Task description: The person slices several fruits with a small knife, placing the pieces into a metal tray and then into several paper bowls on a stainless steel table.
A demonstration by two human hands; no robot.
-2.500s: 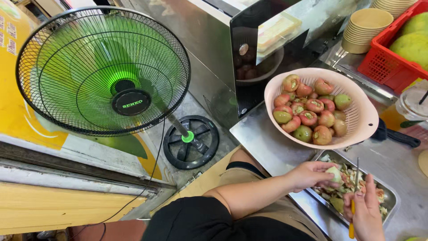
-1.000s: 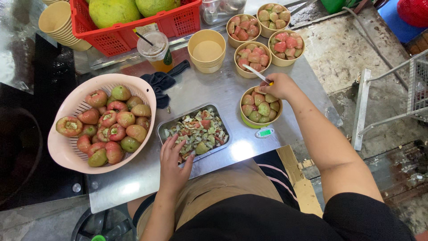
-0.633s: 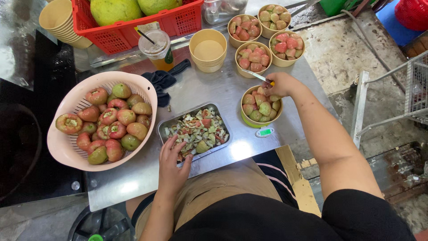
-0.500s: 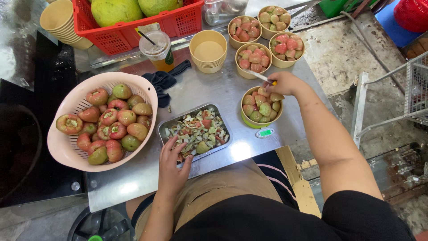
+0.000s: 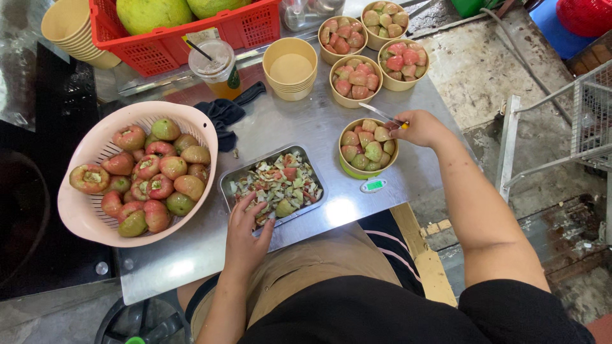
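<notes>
steel surface [image 5: 280, 127] carries it all: right hand [image 5: 421, 127] grips a small knife [image 5: 382, 114] over a paper bowl of cut fruit [image 5: 368, 148]; left hand [image 5: 248, 232], fingers loosely spread and holding nothing, rests on the scrap tray [image 5: 274, 185] beside the pink colander [image 5: 137, 172].

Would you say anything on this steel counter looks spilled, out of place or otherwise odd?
Little stands out. A few scrap bits lie loose on the counter just outside the metal tray, and a dark cloth is crumpled against the pink colander. The cups of cut fruit stand upright.
</notes>
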